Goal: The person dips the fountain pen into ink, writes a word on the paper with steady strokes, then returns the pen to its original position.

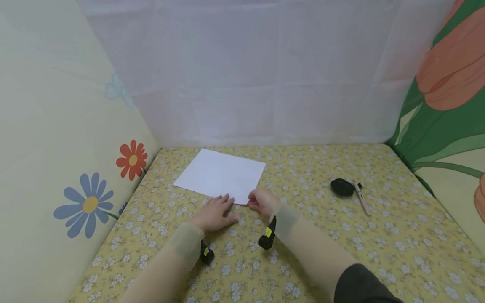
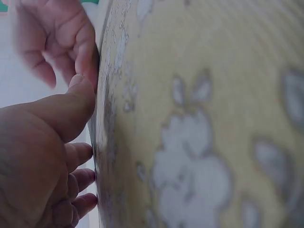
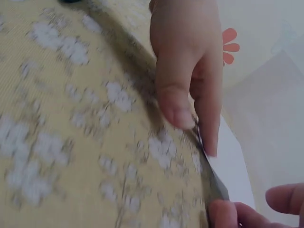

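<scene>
A blank white sheet of paper [image 1: 223, 172] lies slanted on the flowered tablecloth. My left hand [image 1: 214, 214] rests at its near edge, fingers extended with their tips on the paper and thumb spread to the right. At the sheet's near right corner, my right hand [image 1: 263, 201] pinches the edge between thumb and curled fingers. The right wrist view has the fingers of the right hand [image 3: 251, 216] at the paper's slightly raised edge, with the left hand [image 3: 185, 61] beyond. Up close in the left wrist view, the left hand [image 2: 38, 152] is near the right hand [image 2: 57, 33].
To the right lie a black oval object [image 1: 342, 187], its kind unclear, and a pale pen-like stick [image 1: 361, 198] with a black part beside its top. A white sheet [image 1: 242, 75] hangs behind the table [image 1: 303, 261]. Flower-printed walls stand at both sides.
</scene>
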`<state>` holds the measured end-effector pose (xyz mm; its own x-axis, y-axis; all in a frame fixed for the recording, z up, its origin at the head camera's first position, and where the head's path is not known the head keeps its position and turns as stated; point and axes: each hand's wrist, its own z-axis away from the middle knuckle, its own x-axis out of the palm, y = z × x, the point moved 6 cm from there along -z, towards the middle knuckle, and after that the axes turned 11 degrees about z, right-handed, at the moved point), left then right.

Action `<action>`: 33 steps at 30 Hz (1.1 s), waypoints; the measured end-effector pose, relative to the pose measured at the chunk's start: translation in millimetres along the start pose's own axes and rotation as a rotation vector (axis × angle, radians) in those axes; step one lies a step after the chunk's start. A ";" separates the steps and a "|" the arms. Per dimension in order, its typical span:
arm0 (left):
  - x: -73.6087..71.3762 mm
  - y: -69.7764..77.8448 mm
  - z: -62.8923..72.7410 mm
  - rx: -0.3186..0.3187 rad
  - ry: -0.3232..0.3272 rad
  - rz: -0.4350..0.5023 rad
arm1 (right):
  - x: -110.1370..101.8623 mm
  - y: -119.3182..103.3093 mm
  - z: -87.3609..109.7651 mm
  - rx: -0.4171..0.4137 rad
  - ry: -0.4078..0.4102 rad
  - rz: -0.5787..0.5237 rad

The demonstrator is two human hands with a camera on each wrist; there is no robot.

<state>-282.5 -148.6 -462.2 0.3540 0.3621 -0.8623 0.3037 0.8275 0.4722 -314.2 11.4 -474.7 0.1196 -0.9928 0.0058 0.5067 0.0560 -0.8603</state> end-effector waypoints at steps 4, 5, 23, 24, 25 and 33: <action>-0.5 -6.3 1.1 -0.004 0.006 -0.028 | -17.3 1.8 4.6 -0.065 0.062 0.182; -0.7 -7.4 1.7 -0.007 0.005 -0.033 | -21.6 2.3 5.2 -0.088 0.087 0.230; -0.4 -8.8 4.6 -0.025 -0.024 -0.029 | -49.2 11.4 9.2 -0.202 0.162 0.437; 0.0 -9.9 4.4 -0.029 -0.024 -0.032 | -51.3 12.0 9.5 -0.195 0.159 0.437; 0.0 -10.6 4.4 -0.027 -0.022 -0.027 | -53.7 12.5 10.0 -0.189 0.157 0.443; -0.7 -13.8 7.2 -0.018 -0.014 0.001 | -77.1 19.4 16.2 -0.160 0.111 0.490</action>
<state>-280.6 -163.3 -466.9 0.3663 0.3570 -0.8593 0.2870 0.8351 0.4693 -299.8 90.7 -483.6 0.2144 -0.8599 -0.4632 0.2760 0.5083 -0.8158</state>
